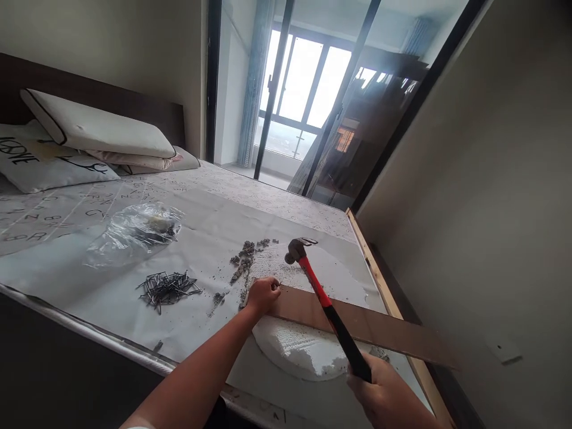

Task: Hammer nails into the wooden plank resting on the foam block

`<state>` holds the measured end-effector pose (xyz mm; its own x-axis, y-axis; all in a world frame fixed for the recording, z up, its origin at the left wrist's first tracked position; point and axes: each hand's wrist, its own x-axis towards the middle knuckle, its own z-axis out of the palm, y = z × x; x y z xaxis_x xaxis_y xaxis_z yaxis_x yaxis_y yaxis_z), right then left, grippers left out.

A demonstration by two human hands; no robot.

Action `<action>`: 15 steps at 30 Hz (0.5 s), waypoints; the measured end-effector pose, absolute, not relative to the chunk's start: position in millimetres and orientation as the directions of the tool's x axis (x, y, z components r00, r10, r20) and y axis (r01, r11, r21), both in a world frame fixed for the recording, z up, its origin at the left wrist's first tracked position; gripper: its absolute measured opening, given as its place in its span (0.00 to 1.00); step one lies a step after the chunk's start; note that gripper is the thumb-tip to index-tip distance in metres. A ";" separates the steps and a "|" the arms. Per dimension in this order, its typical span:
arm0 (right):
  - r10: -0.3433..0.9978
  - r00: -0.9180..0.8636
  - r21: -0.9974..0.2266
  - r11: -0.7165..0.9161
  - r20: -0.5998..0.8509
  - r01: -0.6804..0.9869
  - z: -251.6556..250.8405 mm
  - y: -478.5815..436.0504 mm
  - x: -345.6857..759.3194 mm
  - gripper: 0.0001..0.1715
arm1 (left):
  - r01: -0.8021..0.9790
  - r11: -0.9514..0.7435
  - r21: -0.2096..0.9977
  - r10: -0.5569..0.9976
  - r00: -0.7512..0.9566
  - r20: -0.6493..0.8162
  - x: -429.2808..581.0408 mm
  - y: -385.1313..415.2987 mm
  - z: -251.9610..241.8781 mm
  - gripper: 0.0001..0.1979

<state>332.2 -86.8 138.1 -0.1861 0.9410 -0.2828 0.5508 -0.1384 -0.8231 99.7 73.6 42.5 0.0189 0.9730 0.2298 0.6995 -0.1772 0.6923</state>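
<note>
My left hand (263, 294) pinched a nail at the left end of the brown wooden plank (357, 325) on the bed w/ fingers together, right hand (379, 393) clamped round the red-and-black claw hammer (322, 298) raised above it; nailing step, I judged, next needing a square tap.

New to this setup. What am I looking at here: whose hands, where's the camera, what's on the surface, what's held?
There is no machine: a person works with two bare hands, filmed by one camera worn on the head, looking forward and down.

The right hand has its grip closed on a hammer with a red and black handle, its head raised above a wooden board. The left hand rests on the board's near end, fingers pinched together as if steadying something small; what exactly is too small to tell.

The board lies on a paper-covered bed. Also there: a pile of nails, a clear plastic bag, grey rubble and dust, and a white foam piece under the board. Pillows lie at the head of the bed.
</note>
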 end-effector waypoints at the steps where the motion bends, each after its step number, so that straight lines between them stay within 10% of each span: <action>1: 0.931 -0.207 -0.814 -0.138 -0.301 0.564 137.4 -86.2 331.8 0.08 | 0.708 -0.165 0.687 0.975 0.013 0.222 99.7 73.5 42.6 0.08; 15: 0.922 -0.218 -0.775 -0.122 -0.321 0.621 116.6 -84.5 330.5 0.08 | 0.776 -0.117 0.620 0.984 0.007 0.178 100.1 71.4 44.9 0.08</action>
<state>330.5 -84.5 116.6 -0.2183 0.9217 -0.3206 0.6205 -0.1225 -0.7746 100.1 71.4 44.9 0.0066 0.9840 0.1780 0.7756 -0.1174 0.6202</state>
